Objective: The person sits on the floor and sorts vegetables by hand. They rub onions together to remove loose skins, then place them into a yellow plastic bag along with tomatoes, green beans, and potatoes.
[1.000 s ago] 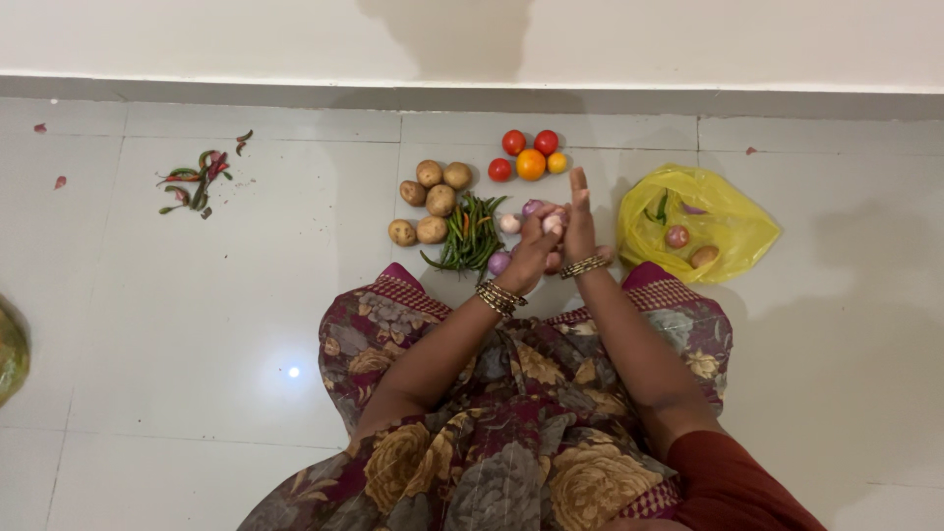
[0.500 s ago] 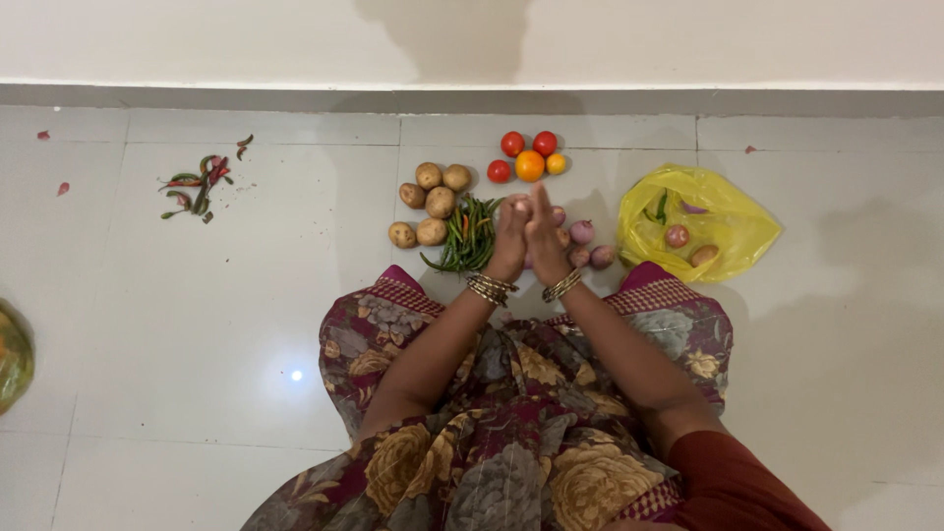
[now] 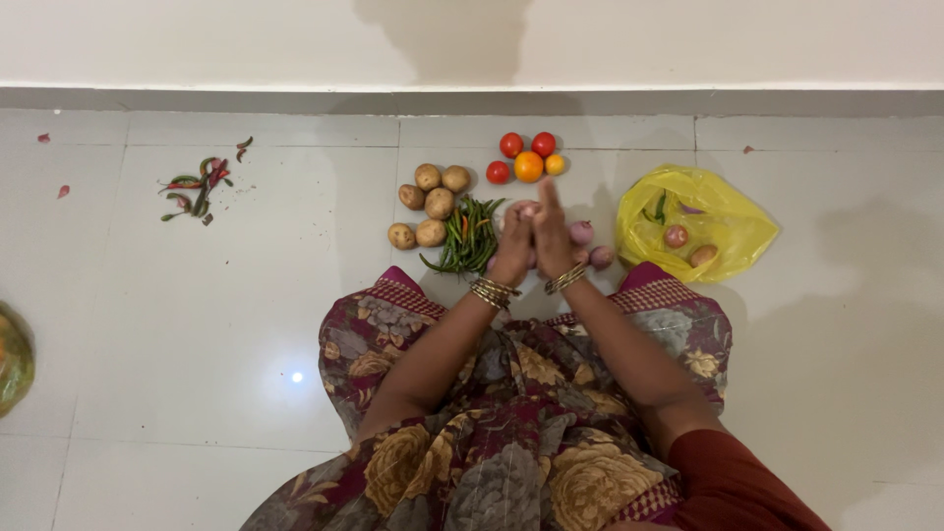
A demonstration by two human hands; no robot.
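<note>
We hold our left hand (image 3: 513, 246) and right hand (image 3: 553, 241) pressed together over the floor (image 3: 275, 295), fingers (image 3: 547, 197) cupped around small pinkish onions (image 3: 528, 210), one peeping out at the top between the palms; how many are inside we cannot tell. More onions (image 3: 581, 233) lie just beside the right hand. We judge them light, firm and round, with dry papery skin that slips and flakes, so they roll easily; a cupped palm under the belly suits them better than a fingertip pinch.
</note>
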